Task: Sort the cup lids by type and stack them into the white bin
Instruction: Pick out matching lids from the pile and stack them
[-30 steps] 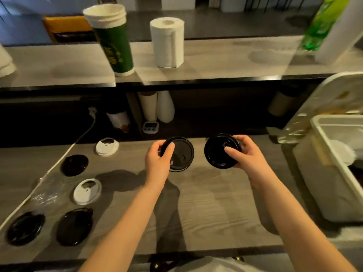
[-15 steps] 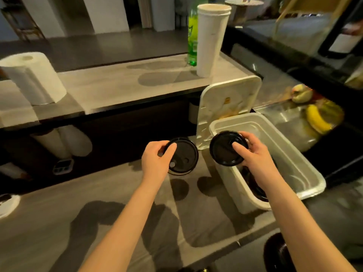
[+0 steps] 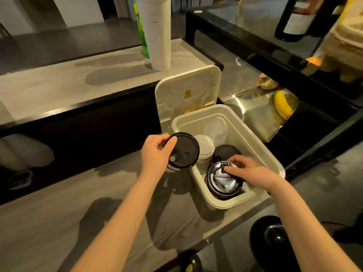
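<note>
Lid (image 3: 223, 180) flat atop black stack (image 3: 217, 193)

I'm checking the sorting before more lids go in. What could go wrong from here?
1. The left hand grips a flat black lid with round holes, while the right hand pinches a flap-top black lid onto the near black stack. Dropping the flat one there would mix types.
2. The white bin sits close to the end of the counter, so pressing down hard might shove it off.
</note>
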Tool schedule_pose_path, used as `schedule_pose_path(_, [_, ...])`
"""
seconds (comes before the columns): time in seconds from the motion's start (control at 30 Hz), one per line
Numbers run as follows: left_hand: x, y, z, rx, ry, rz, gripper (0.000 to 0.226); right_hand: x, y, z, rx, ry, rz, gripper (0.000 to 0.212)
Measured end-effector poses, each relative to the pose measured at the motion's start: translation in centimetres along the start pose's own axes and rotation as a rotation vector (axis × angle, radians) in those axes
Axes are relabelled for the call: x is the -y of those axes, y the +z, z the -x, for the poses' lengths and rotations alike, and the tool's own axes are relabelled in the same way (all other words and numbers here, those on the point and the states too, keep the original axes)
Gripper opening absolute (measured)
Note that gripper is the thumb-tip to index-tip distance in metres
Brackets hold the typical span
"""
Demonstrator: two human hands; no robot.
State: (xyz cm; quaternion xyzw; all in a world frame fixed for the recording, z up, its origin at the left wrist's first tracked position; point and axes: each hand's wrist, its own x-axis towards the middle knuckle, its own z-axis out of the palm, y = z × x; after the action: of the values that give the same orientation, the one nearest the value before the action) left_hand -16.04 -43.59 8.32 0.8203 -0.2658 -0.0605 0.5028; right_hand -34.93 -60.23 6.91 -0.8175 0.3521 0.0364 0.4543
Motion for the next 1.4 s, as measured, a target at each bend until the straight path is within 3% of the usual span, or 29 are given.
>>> schedule_pose_path(0.1, [-0.1,0.7,0.1,0.002,0.003,-0.011,0.024,-0.6,1.0,-0.5,-0.065,0.0,0.244,0.025])
schedule_pose_path(0.27, [-0.5,1.8,0.1,0.03,0.004,-0.029,0.024,-0.2,1.4,-1.0,-0.203,-0.1,0.249,0.043])
schedule_pose_path(0.4, [-1.3,2.9,-0.5,0.023,0.008,-0.012,0.022,1.5,0.0,-1.0,-0.335,-0.184,-0.081,0.036])
schedule_pose_path(0.5, [-2.7,4.2,-1.1,0.035,0.054,0.01,0.02,3.4,-1.1,-1.6,-0.211,-0.227,-0.406,0.031])
schedule_pose_path(0.6, [-4.1,5.8,-1.3,0.064,0.109,0.056,0.019,4.9,-1.7,-2.3,-0.176,-0.29,-0.453,0.027])
schedule_pose_path(0.7, [-4.3,6.7,-1.7,0.095,0.126,0.052,0.023,5.1,-2.7,-3.1,-0.214,-0.288,-0.379,0.028])
schedule_pose_path(0.8, [-3.0,7.1,-2.6,0.189,0.231,-0.098,0.027,4.1,-4.1,-4.2,-0.263,-0.247,-0.265,0.028])
schedule_pose_path(0.9, [-1.2,7.2,-3.3,0.436,0.313,-0.374,0.038,2.7,-5.4,-5.8,-0.377,-0.173,-0.192,0.031])
schedule_pose_path(1.0, [0.0,7.6,-3.3,0.619,0.448,-0.708,0.036,1.3,-5.7,-7.2,-0.281,-0.084,0.016,0.033])
schedule_pose_path(1.13, [0.0,7.9,-3.4,0.659,0.482,-0.851,0.038,0.4,-4.3,-8.0,-0.103,-0.043,0.202,0.035])
schedule_pose_path(1.3, [-0.1,7.8,-3.3,0.66,0.491,-0.864,0.037,0.2,-3.0,-8.1,-0.193,-0.076,0.543,0.043])
schedule_pose_path(1.4, [-0.2,7.9,-3.3,0.65,0.49,-0.863,0.037,-0.2,-2.7,-7.7,-0.204,-0.108,0.61,0.047])
